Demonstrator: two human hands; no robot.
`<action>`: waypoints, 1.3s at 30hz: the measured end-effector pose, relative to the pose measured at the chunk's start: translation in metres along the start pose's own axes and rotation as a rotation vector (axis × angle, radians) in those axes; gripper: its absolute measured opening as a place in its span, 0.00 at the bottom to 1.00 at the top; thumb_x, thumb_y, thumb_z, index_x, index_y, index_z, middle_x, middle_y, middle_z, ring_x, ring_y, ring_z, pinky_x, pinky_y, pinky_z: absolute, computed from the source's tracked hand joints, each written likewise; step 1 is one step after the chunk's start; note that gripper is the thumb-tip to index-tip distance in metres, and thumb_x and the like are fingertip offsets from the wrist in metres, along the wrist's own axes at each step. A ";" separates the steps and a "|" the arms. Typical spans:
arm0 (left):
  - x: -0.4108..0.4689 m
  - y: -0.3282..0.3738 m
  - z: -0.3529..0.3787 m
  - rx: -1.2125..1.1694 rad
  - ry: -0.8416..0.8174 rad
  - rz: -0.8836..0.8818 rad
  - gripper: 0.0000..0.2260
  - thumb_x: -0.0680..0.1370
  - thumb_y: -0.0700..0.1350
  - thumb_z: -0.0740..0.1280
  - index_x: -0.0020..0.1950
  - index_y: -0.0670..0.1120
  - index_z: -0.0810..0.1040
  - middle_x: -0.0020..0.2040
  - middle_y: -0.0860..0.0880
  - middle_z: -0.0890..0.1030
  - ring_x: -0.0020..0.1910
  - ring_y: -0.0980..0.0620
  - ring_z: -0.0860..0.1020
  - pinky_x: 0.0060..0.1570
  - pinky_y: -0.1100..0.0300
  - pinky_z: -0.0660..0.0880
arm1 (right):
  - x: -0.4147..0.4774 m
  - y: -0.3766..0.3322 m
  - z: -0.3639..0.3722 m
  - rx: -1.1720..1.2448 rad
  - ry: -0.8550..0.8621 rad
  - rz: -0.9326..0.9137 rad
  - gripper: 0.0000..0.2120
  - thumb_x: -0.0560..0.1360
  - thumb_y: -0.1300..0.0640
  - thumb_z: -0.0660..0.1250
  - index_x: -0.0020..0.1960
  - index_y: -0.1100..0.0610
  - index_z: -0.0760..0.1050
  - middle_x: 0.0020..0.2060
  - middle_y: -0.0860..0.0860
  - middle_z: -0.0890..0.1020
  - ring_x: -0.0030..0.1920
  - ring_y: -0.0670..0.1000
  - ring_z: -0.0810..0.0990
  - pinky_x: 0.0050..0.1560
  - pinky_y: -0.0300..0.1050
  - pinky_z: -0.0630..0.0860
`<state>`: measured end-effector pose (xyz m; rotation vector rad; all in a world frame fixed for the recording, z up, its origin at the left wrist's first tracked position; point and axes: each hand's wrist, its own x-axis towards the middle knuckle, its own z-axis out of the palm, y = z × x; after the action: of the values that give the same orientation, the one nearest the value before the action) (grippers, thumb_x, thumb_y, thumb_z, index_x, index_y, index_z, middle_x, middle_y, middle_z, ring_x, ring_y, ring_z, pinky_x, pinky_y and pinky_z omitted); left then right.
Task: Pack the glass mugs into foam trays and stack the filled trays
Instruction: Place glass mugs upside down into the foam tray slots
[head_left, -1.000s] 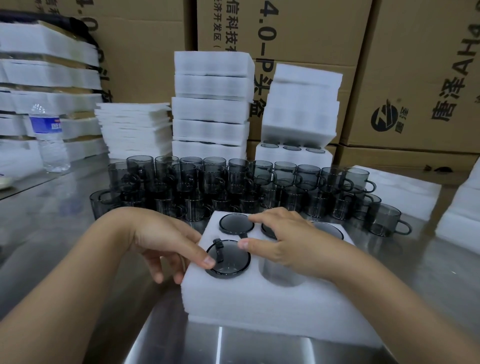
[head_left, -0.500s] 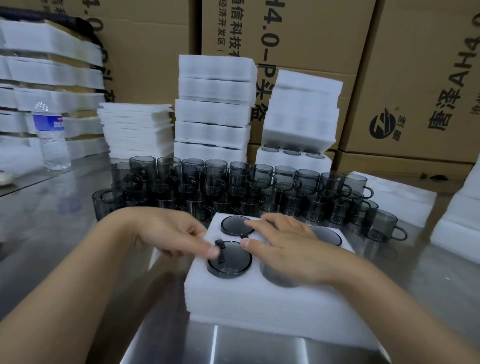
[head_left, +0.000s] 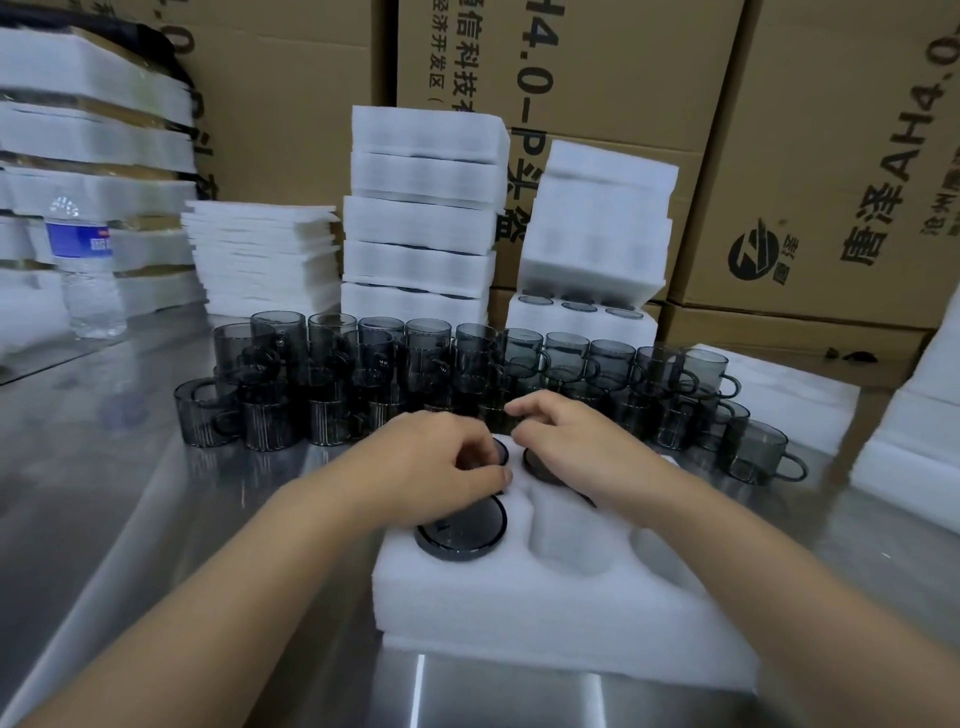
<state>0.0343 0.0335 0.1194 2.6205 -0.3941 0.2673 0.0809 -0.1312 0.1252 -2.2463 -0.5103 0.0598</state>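
A white foam tray lies on the steel table in front of me. One dark glass mug sits upside down in its near-left slot. Two more mugs fill far slots, partly hidden by my hands. The near-middle slot and near-right slot are empty. My left hand hovers over the far-left slot, fingers loosely curled, with nothing visibly held. My right hand lies over the far-middle mug, its fingertips at the tray's far edge. Several loose mugs stand just beyond the tray.
Stacks of foam trays rise behind the mugs, with thin foam sheets to their left. A water bottle stands at the far left. A foam slab and more foam lie right. Cardboard boxes wall the back.
Both hands have left the near-left mug and moved away from me, over the tray's far row. That mug now sits seated in its slot.
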 end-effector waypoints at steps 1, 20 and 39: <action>0.001 0.000 0.000 0.038 -0.001 -0.001 0.06 0.74 0.58 0.66 0.43 0.57 0.78 0.41 0.59 0.80 0.43 0.59 0.77 0.43 0.63 0.72 | 0.001 0.000 -0.001 0.018 -0.013 0.005 0.11 0.77 0.55 0.61 0.58 0.45 0.72 0.33 0.41 0.76 0.24 0.36 0.72 0.23 0.35 0.66; 0.010 -0.024 -0.005 0.325 0.333 -0.184 0.20 0.74 0.55 0.65 0.25 0.47 0.68 0.24 0.52 0.71 0.28 0.56 0.70 0.26 0.62 0.60 | 0.077 -0.014 -0.003 -0.557 0.221 0.037 0.14 0.77 0.53 0.64 0.38 0.63 0.73 0.29 0.55 0.74 0.32 0.55 0.74 0.32 0.43 0.71; 0.010 -0.026 -0.003 0.277 0.382 -0.022 0.19 0.75 0.54 0.64 0.29 0.45 0.69 0.25 0.50 0.71 0.28 0.54 0.70 0.27 0.62 0.61 | 0.088 0.007 0.005 -0.003 0.175 0.033 0.08 0.78 0.55 0.65 0.47 0.58 0.80 0.36 0.46 0.80 0.41 0.47 0.77 0.46 0.42 0.71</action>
<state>0.0514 0.0550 0.1138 2.7503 -0.2073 0.8521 0.1626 -0.0986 0.1278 -2.2374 -0.3796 -0.1197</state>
